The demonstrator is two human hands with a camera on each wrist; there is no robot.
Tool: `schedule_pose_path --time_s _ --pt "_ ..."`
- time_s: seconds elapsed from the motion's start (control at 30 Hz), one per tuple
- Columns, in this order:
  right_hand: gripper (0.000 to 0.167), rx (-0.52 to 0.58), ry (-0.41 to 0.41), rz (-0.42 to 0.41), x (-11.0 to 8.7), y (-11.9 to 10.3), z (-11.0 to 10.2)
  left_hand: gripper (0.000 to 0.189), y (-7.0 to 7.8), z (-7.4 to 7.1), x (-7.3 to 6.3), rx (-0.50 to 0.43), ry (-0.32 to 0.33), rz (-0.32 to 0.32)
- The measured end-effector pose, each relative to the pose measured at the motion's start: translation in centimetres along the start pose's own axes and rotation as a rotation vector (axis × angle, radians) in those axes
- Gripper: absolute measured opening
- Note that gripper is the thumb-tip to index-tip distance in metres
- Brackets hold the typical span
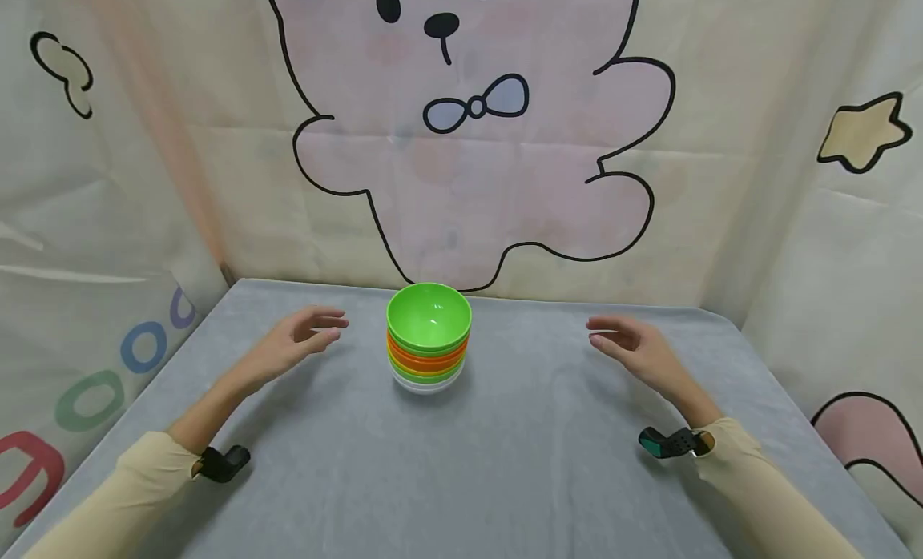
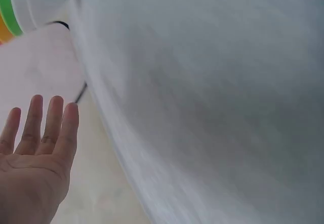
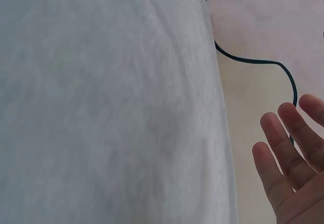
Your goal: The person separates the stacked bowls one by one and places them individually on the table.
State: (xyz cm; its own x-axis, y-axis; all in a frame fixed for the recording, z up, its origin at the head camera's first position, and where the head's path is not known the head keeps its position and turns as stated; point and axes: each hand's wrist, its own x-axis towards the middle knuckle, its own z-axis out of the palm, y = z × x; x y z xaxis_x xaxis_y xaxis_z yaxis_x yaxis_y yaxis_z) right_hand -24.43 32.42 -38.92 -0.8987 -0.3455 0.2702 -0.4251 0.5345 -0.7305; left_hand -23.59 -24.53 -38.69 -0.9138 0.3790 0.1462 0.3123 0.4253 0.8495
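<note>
A stack of nested bowls (image 1: 429, 335) stands on the table toward its far edge, in the head view. The top bowl is bright green; beneath it show orange, yellow and green rims, with a white bowl (image 1: 425, 387) at the bottom. To the left of the stack, my left hand (image 1: 306, 335) hovers with relaxed fingers and touches nothing. My right hand (image 1: 630, 347) is held off to the right, farther from the bowls, its fingers loosely extended and holding nothing. In the left wrist view, part of the white bowl (image 2: 40, 1) shows at the top corner.
A grey cloth covers the table (image 1: 461, 479). Behind it hangs a curtain (image 1: 469, 199) printed with a bear, and more printed cloth closes in both sides. Each wrist wears a dark strap, such as the right wrist strap (image 1: 671, 443).
</note>
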Motion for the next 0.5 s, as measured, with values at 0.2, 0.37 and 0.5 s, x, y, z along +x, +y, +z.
schedule_pose_path --time_s 0.2,0.37,0.5 --pt "0.039 0.057 -0.001 0.020 1.1 -0.4 1.3 0.056 1.4 1.7 1.2 -0.143 -0.030 0.021" --pt "0.042 0.100 -0.016 0.024 2.5 -0.8 2.1 0.065 2.0 2.9 2.4 -0.205 -0.059 0.063" --pt "0.047 0.161 -0.049 -0.014 3.6 -1.1 3.0 0.070 2.0 3.4 3.0 -0.244 -0.074 0.099"
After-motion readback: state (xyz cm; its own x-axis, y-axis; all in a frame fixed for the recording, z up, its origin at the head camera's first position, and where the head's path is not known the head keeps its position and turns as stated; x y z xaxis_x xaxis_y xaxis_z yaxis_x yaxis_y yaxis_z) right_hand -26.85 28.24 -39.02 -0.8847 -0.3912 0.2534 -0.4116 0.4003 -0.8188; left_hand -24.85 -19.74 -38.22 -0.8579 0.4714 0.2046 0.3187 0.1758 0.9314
